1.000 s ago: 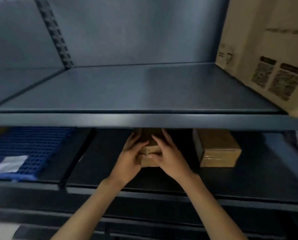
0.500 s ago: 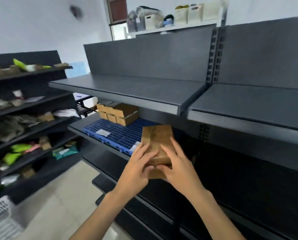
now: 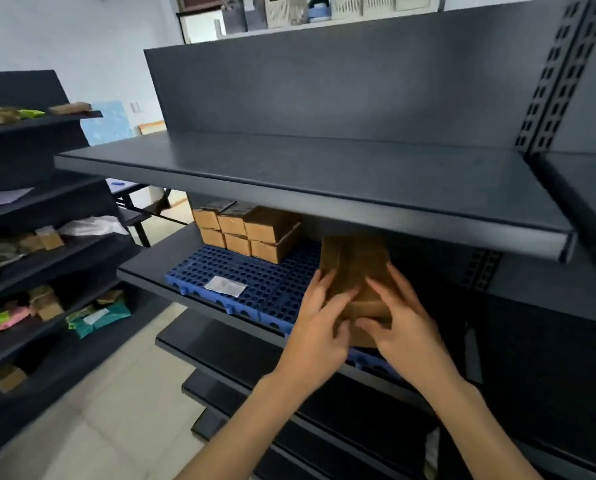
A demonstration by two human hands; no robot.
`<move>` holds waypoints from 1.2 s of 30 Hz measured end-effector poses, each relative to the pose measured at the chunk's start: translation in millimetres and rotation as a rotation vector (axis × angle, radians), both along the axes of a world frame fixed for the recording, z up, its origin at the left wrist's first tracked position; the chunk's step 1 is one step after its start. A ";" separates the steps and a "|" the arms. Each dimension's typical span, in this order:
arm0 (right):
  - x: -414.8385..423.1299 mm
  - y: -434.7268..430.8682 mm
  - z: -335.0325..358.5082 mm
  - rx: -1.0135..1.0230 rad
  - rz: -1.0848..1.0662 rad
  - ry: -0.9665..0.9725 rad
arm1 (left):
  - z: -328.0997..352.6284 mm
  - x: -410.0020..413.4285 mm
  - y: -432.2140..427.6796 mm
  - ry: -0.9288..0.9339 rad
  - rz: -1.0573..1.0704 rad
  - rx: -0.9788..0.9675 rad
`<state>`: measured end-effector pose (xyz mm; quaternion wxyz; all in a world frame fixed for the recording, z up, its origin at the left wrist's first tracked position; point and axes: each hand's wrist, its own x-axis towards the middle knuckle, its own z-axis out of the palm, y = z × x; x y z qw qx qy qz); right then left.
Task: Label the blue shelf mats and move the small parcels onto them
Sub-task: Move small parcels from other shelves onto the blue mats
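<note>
Both hands hold a small stack of brown cardboard parcels [image 3: 355, 268] over the right end of the blue perforated shelf mat [image 3: 255, 278]. My left hand [image 3: 319, 327] grips the stack's left side and my right hand [image 3: 402, 323] grips its right side. A white label [image 3: 225, 285] lies on the mat near its front edge. Several small brown parcels [image 3: 251, 232] stand stacked in two layers at the back of the mat. The bottom of the held stack is hidden behind my hands.
A dark grey shelf board [image 3: 324, 188] overhangs the mat closely above the parcels. More dark shelves [image 3: 237, 344] run below. To the left stands another rack [image 3: 30, 244] with bags and packets. Pale tiled floor [image 3: 116, 393] lies between.
My hands lifted the parcel stack off the dark shelf on the right and carried it left to the blue mat. The view swung left with them.
</note>
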<state>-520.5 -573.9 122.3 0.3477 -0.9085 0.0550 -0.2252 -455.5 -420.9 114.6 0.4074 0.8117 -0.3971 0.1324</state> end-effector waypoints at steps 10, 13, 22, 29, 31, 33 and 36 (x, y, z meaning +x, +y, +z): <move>144.0 5.3 -17.0 -0.002 -0.122 -0.035 | -9.8 171.7 -7.8 -0.057 -0.187 0.061; 167.2 11.5 -26.9 0.037 -0.170 0.042 | -23.2 204.8 -3.0 -0.050 -0.229 0.127; 187.7 34.9 -47.2 -0.074 -0.351 0.029 | -38.2 255.8 6.7 -0.108 -0.365 0.246; 187.4 39.2 -32.4 -0.037 -0.395 0.195 | -33.4 266.9 5.0 -0.228 -0.402 0.203; 178.7 40.5 -22.6 -0.061 -0.445 0.218 | -26.2 258.2 2.7 -0.190 -0.476 0.173; 161.8 44.2 -9.5 -0.135 -0.510 0.206 | -16.3 243.4 -2.9 -0.202 -0.550 0.126; 118.4 48.0 5.8 -0.206 -0.613 0.153 | -1.4 207.9 -15.6 -0.229 -0.651 0.087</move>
